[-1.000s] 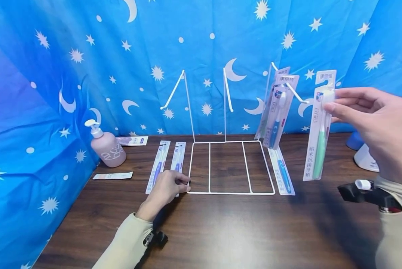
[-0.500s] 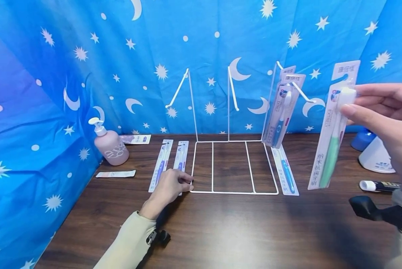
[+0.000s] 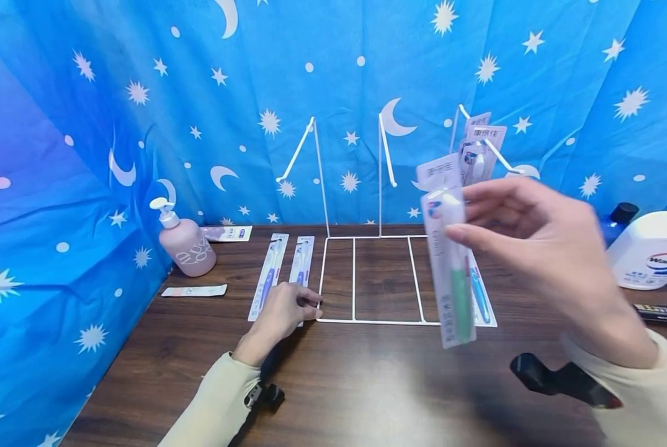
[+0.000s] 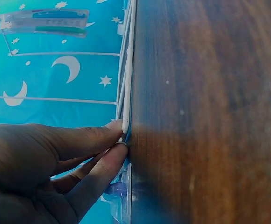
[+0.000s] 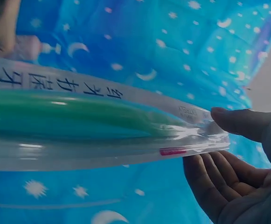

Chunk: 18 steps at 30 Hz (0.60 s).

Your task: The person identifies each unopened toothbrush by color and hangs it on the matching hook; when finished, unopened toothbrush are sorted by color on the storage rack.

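My right hand [image 3: 540,248] pinches a packaged green toothbrush [image 3: 453,267] by the upper part of its pack, raised in front of the rack's right side. In the right wrist view thumb and fingers grip the edges of that toothbrush pack [image 5: 102,116]. At the front left corner of the white wire rack [image 3: 378,321], my left hand [image 3: 280,310] pinches the frame; the left wrist view shows thumb and finger on the wire [image 4: 127,93]. Packaged toothbrushes [image 3: 486,139] hang on the right hook, partly hidden by my right hand. The middle hook [image 3: 388,155] and left hook [image 3: 295,149] carry nothing.
Two packaged purple toothbrushes [image 3: 268,273] lie left of the rack, a blue one [image 3: 481,295] right of it. A pink pump bottle [image 3: 187,245] stands at left. A white bottle [image 3: 648,251], a blue bottle [image 3: 615,223] and a black tube [image 3: 665,313] are at right.
My right hand has carried the green toothbrush first rightward, then left and lower, to in front of the rack. My left hand keeps its place on the rack corner.
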Tool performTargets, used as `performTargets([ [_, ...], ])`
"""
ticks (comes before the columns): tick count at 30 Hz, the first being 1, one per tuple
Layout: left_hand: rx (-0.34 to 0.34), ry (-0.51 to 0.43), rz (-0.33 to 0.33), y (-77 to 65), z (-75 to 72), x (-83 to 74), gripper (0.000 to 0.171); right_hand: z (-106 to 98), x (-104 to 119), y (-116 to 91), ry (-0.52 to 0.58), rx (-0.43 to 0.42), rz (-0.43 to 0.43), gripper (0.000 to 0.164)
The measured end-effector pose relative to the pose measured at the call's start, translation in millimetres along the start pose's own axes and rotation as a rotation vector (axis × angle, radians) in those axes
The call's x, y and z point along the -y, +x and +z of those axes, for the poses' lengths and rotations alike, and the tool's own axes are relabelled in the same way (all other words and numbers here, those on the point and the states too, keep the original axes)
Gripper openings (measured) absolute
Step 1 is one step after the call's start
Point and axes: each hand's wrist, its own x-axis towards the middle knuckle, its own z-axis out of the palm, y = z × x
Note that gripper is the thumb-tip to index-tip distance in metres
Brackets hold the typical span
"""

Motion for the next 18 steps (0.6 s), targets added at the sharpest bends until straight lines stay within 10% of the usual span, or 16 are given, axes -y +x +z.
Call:
performTargets([
  [18,0.005,-0.014,-0.006,0.2,1.4,0.8,0.016,55,-23,22,0.148,0.044,-0.038,0.039],
])
